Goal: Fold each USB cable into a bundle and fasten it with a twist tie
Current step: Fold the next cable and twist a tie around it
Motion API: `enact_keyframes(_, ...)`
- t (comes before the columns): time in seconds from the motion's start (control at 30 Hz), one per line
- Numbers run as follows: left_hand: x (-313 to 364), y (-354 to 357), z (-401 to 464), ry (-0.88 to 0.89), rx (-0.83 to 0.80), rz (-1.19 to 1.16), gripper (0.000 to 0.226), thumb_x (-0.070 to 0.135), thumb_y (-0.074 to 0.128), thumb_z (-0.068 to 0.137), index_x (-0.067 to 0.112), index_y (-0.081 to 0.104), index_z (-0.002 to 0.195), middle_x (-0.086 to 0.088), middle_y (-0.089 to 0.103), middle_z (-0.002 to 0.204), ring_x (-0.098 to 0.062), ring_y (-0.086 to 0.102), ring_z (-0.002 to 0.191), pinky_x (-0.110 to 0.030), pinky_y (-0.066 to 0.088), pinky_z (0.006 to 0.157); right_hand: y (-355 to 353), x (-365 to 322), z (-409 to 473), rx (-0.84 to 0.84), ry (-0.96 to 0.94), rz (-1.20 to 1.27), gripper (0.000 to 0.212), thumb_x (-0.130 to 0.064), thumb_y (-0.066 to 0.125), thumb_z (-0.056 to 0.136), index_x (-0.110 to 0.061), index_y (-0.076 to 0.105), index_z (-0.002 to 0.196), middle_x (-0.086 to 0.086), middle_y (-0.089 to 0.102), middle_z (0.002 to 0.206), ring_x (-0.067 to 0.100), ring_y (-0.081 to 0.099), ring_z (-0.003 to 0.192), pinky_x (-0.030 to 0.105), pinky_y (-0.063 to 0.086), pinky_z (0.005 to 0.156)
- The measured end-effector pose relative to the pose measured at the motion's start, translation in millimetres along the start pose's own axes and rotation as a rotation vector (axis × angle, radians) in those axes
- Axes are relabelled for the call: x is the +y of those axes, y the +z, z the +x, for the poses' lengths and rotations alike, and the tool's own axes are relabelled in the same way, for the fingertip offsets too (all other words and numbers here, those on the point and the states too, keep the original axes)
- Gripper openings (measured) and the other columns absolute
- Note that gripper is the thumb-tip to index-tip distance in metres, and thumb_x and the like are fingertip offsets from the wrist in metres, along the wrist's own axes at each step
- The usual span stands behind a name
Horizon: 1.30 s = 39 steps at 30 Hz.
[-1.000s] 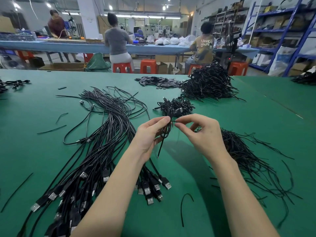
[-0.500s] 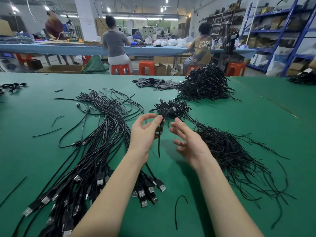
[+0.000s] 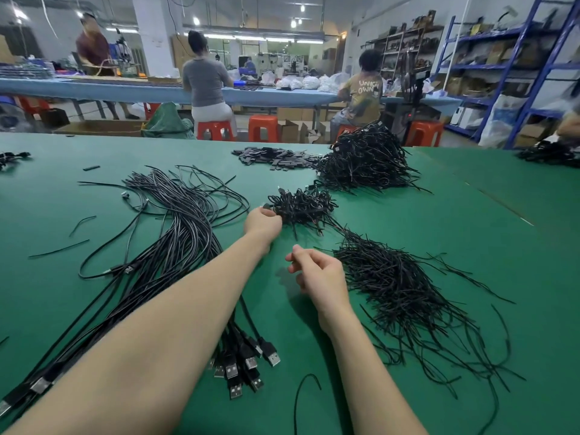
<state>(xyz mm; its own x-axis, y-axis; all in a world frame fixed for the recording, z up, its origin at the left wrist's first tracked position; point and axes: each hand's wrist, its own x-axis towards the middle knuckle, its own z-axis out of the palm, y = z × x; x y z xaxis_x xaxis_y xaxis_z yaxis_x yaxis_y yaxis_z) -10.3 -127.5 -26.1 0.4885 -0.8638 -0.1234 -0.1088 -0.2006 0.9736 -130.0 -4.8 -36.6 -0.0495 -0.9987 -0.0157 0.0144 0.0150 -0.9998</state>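
1. Head view, left hand: the fingers curl at the near-left edge of the small pile of tied bundles. They appear to hold a bundle against that pile, but whether they grip it or only touch it cannot be told, as the hand hides the contact.
2. Head view, right hand: the fingers are loosely curled, with thumb and forefinger close together above the table. No tie or cable is visible between them; the hand looks empty.
3. Loose cables: these lie in a long sheaf under and to the left of the left forearm. The long axis runs from the near-left corner away toward the far centre. The USB plugs fan out at the near end, between the two forearms.
4. Twist ties: a spread heap lies just to the right of the right hand, strands running near-right to far-left.
5. Large heap of finished bundles: it sits beyond the small pile, well apart from both hands.
6. Governing relation: the next cable lies left of and below the left hand, so the left hand is nearer to it. The ties lie beside the right hand, so that hand is nearer to them.
7. Judgement: one bundle looks finished; a new cable must be drawn out next.
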Motion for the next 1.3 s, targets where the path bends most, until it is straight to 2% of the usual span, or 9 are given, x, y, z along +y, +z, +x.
enact_keyframes(0.1,-1,1,7,0.097,0.001,0.289,0.02,0.016,0.055,0.091,0.018,0.068,0.106,-0.008,0.069,0.116,-0.027,0.061,0.111,-0.03,0.047,0.094,1,0,0,-0.019,-0.012,-0.023,0.03,-0.032,0.065,0.097,-0.018,0.077,0.074,-0.009,0.067,0.064,0.007,0.045,0.054,0.026,0.035,0.059)
enact_keyframes(0.23,6,10,18,0.231,-0.066,0.533,0.025,0.02,0.046,0.098,0.012,0.059,0.117,-0.011,0.063,0.124,-0.03,0.056,0.117,-0.031,0.041,0.093,4,2,2,-0.053,-0.028,-0.05,0.03,-0.031,0.065,0.097,-0.018,0.076,0.072,-0.008,0.067,0.064,0.003,0.043,0.049,0.025,0.035,0.059)
enact_keyframes(0.47,16,24,16,0.361,-0.29,0.857,0.045,0.017,0.042,0.098,0.011,0.046,0.142,-0.015,0.048,0.146,-0.035,0.04,0.136,-0.038,0.032,0.114,4,4,3,-0.07,-0.048,-0.11,0.03,-0.03,0.064,0.096,-0.016,0.076,0.073,-0.007,0.069,0.065,-0.002,0.045,0.045,0.024,0.035,0.057)
enact_keyframes(0.7,8,-5,-23,0.526,-0.166,0.62,0.027,0.021,0.054,0.097,0.01,0.066,0.118,-0.009,0.061,0.128,-0.026,0.054,0.12,-0.032,0.039,0.104,0,1,4,-0.072,-0.04,-0.105,0.031,-0.029,0.065,0.096,-0.019,0.075,0.069,-0.006,0.069,0.066,0.005,0.046,0.051,0.027,0.036,0.059)
enact_keyframes(0.87,-8,-57,-67,0.444,-0.395,0.44,0.017,0.032,0.056,0.094,0.029,0.072,0.088,0.011,0.07,0.087,-0.012,0.064,0.088,-0.029,0.049,0.083,0,0,1,-0.086,-0.059,-0.123,0.03,-0.03,0.066,0.096,-0.02,0.074,0.068,-0.006,0.068,0.064,0.009,0.047,0.053,0.027,0.035,0.059)
enact_keyframes(0.97,-18,-75,-78,0.406,-0.458,0.332,0.029,0.034,0.047,0.095,0.025,0.072,0.084,0.007,0.073,0.086,-0.01,0.07,0.081,-0.033,0.052,0.076,-2,-1,1,-0.139,-0.064,-0.192,0.029,-0.029,0.065,0.096,-0.016,0.077,0.073,-0.008,0.067,0.063,0.01,0.047,0.056,0.028,0.037,0.064)
enact_keyframes(1.1,-24,-78,-79,0.354,-0.477,0.279,0.04,0.03,0.038,0.105,0.021,0.071,0.084,0.007,0.074,0.088,-0.009,0.066,0.07,-0.03,0.046,0.072,-6,-9,0,-0.296,-0.072,-0.568,0.032,-0.047,0.071,0.089,-0.021,0.076,0.072,-0.009,0.07,0.067,0.005,0.055,0.059,0.023,0.042,0.061)
enact_keyframes(1.2,-22,-77,-82,0.286,-0.495,0.18,0.045,0.038,0.036,0.107,0.019,0.07,0.085,0.009,0.074,0.083,-0.008,0.066,0.067,-0.03,0.048,0.069,-2,-22,-4,-0.482,-0.049,-0.934,0.036,-0.062,0.079,0.067,-0.028,0.075,0.078,-0.014,0.071,0.074,0.003,0.065,0.073,0.025,0.05,0.069)
enact_keyframes(1.3,-22,-76,-84,0.274,-0.525,0.195,0.051,0.043,0.035,0.107,0.017,0.072,0.084,0.011,0.072,0.076,-0.007,0.06,0.059,-0.028,0.047,0.065,14,-28,-13,-0.47,-0.122,-1.157,0.036,-0.058,0.074,0.065,-0.025,0.067,0.078,-0.012,0.068,0.085,0.016,0.066,0.087,0.03,0.051,0.075)
